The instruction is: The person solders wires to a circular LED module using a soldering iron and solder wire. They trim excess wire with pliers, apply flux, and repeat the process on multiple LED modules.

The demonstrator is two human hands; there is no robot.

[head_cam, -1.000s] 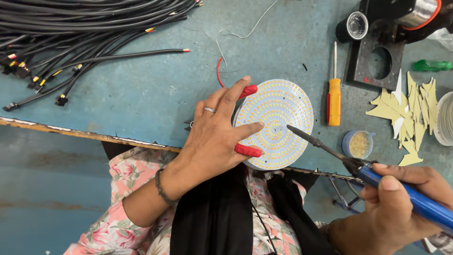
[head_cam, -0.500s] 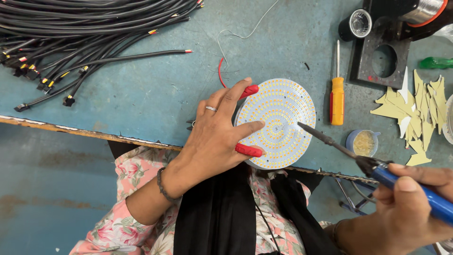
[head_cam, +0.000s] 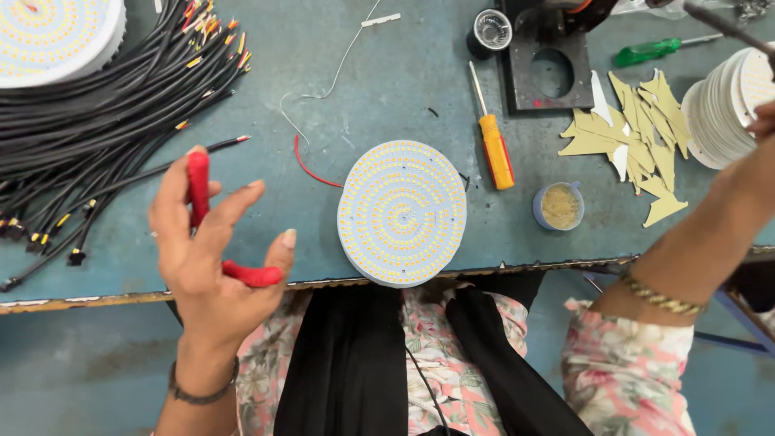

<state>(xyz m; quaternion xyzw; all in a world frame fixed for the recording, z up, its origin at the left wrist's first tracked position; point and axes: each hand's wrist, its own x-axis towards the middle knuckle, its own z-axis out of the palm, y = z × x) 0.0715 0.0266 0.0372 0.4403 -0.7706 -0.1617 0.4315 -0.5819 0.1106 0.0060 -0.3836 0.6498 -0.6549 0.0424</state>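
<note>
The left hand (head_cam: 211, 254), which half a second earlier had lain flat on the round LED board (head_cam: 402, 212), had come off it and hung to the near left, palm up and fingers spread wide, gripping nothing; red caps (head_cam: 198, 184) covered two of its fingertips. The board lay untouched at the near edge of the table, slightly overhanging it, with a thin red wire (head_cam: 311, 169) curling from its far-left side. The right hand (head_cam: 763, 121) had swung from the near right to the far right edge, where only a sliver of it showed; whether it gripped anything I could not tell. A dark rod (head_cam: 726, 24) crossed the far right corner just beyond it.

The worn teal table (head_cam: 161, 266) had a chipped near rim, with a dull blue floor below it. Just right of the board stood a small blue cup (head_cam: 559, 206) of yellowish paste. Farther off lay a yellow-handled screwdriver (head_cam: 492, 137), a scatter of yellow paper scraps (head_cam: 638, 133) and a stack of white discs (head_cam: 718, 113). On the left, a thick bundle of black cables (head_cam: 97, 137) fanned out. At the far edge sat a black plate with a round hole (head_cam: 551, 73), a small black roll (head_cam: 489, 32), a green-handled screwdriver (head_cam: 646, 52) and, far left, another LED board (head_cam: 56, 36).
</note>
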